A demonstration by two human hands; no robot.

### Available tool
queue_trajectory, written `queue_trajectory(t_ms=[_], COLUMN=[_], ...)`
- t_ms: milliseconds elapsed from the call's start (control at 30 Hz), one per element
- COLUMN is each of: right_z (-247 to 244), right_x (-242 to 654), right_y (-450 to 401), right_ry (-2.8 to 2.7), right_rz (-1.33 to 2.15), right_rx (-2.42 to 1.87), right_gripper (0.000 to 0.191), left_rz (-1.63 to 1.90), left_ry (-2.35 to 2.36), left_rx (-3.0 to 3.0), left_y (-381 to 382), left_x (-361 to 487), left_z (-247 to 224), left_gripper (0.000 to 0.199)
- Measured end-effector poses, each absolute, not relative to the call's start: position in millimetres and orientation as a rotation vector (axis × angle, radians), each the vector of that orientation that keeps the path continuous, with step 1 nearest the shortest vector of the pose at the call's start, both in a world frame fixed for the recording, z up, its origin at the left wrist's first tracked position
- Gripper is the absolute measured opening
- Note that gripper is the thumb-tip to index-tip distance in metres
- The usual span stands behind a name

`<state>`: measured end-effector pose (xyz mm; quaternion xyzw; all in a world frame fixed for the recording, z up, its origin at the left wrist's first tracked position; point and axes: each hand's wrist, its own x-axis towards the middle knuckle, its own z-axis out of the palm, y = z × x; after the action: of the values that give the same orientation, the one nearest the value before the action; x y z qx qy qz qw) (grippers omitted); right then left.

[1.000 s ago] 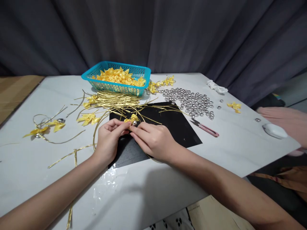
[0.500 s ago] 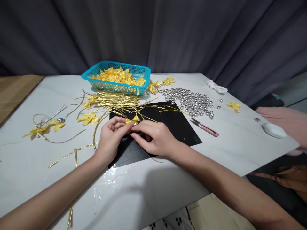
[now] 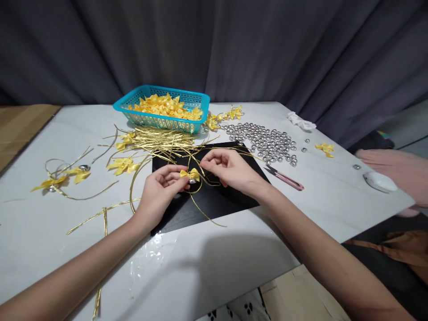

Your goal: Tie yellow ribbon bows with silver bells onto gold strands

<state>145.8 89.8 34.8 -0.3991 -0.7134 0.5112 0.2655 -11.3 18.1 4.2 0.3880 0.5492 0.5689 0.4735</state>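
Left hand [image 3: 159, 189] pinches a yellow bow [image 3: 190, 174] with a small silver bell, above the black mat [image 3: 247, 178] near the desk's front edge. Right hand [image 3: 230, 169] fingers closed on the gold wire [image 3: 200, 209] looping beneath the bow.

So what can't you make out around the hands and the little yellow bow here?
Head view only:
- Silver bell under the yellow bow: too small to confirm.
- Left hand grip: fingertips hide it.
- Right hand on gold wire: pinch point too small.
- White object: unidentifiable.
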Motion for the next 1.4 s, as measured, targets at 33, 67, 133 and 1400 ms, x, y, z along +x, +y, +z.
queue_trajectory(t_ms=[33, 67, 133, 1400], right_z=[35.0, 34.7, 34.0, 51.9], right_x=[146.5, 147.0, 148.0, 170.1], right_y=[89.6, 89.1, 87.8, 104.3], right_ry=[-1.943, -1.985, -2.155, -2.016], right_rz=[1.335, 1.262, 1.087, 1.656], right_rx=[-1.046, -1.007, -0.919, -1.099], right_gripper=[0.011, 0.012, 0.010, 0.019], left_rz=[1.377, 1.365, 1.359, 1.342], left_ry=[1.338, 1.333, 1.320, 1.361], left_rx=[0.968, 0.987, 1.014, 1.458], left_y=[17.6, 17.1, 16.4, 12.3], left_x=[-10.4, -9.4, -7.4, -12.8], left_z=[5.2, 6.3, 8.2, 6.8], left_gripper=[0.029, 0.030, 0.030, 0.038])
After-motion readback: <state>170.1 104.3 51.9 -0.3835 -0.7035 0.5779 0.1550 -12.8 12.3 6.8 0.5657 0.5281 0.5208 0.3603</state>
